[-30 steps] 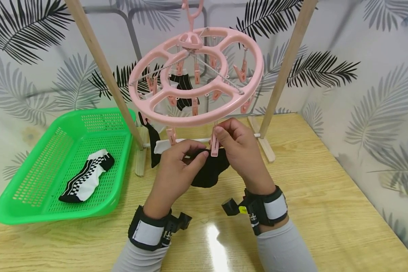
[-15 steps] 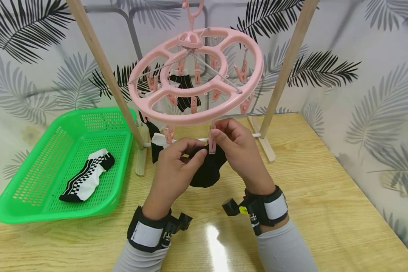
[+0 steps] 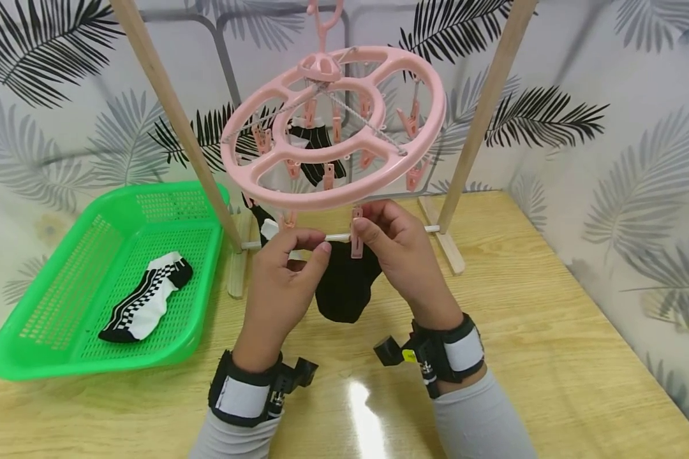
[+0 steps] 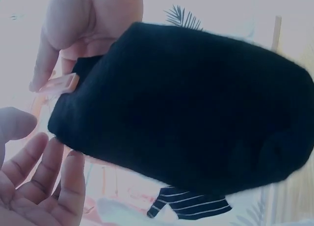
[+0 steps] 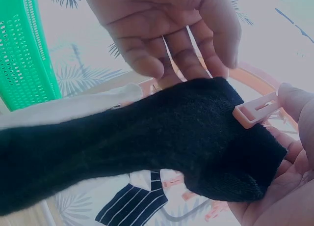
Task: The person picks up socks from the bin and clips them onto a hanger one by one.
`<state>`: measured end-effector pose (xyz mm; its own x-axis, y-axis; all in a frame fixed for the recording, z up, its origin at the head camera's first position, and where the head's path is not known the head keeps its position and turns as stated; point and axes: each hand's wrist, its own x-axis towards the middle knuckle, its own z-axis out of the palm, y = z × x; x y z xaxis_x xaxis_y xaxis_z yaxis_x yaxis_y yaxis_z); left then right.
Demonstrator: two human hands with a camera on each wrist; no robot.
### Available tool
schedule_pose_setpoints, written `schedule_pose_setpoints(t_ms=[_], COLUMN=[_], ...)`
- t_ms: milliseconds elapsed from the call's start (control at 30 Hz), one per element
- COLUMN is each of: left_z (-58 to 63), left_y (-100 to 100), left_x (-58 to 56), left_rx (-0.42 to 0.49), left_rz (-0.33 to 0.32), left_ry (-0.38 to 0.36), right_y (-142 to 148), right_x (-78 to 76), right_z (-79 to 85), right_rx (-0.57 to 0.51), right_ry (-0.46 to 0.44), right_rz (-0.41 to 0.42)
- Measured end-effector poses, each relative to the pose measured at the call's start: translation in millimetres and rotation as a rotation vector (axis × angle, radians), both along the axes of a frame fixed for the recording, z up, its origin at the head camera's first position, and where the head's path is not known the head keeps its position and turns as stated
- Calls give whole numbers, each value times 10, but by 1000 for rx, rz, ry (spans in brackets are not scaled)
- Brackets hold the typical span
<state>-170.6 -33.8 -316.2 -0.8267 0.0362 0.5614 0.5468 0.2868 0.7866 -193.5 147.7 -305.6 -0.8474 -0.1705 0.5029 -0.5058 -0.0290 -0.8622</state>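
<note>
A black sock (image 3: 344, 290) hangs from a pink clothespin (image 3: 357, 239) under the front rim of the round pink hanger (image 3: 321, 203). My right hand (image 3: 404, 258) pinches that clothespin between thumb and fingers; the right wrist view has the clothespin (image 5: 255, 109) biting on the sock's end. My left hand (image 3: 281, 280) is at the sock's left side, its fingertips right at the fabric edge in the left wrist view and nothing pinched between thumb and fingers. The black sock (image 4: 191, 108) fills much of that view.
A green basket (image 3: 198, 319) at the left holds a black-and-white checkered sock (image 3: 149, 299). Wooden posts (image 3: 482, 121) flank the hanger, joined low by a white rod (image 3: 339, 237). Behind, a striped sock (image 3: 321, 156) hangs among several pink clothespins.
My left hand has let go of the sock's edge and moved slightly left. The black sock now hangs more fully in view; the hanger has turned a little. My right hand keeps its pinch.
</note>
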Motion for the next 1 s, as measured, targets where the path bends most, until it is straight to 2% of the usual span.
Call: schedule_pose_setpoints(t_ms=[167, 300, 433, 500, 600, 700, 867, 1000], left_z=[56, 160, 360, 468, 604, 697, 750, 755], left_y=[-63, -117, -121, -124, -129, -124, -103, -94], left_x=[22, 29, -21, -56, -102, -119, -107, -99], left_rx=[-20, -97, -246, -357, -540, -636, -648, -604], left_rz=[59, 148, 192, 187, 157, 133, 126, 134], left_ry=[158, 336, 506, 547, 535, 464, 324, 226], right_y=[5, -8, -26, -40, -57, -75, -96, -105], right_x=[-12, -20, -25, -24, -15, -4, 8, 5], right_z=[-11, -13, -6, -8, -14, -11, 1, -8], right_rx=[-17, -22, -28, -28, -22, -13, -9, 6], right_ry=[8, -4, -4, -9, -18, -23, -15, 0], right_rz=[1, 7, 15, 26, 48, 43, 45, 46])
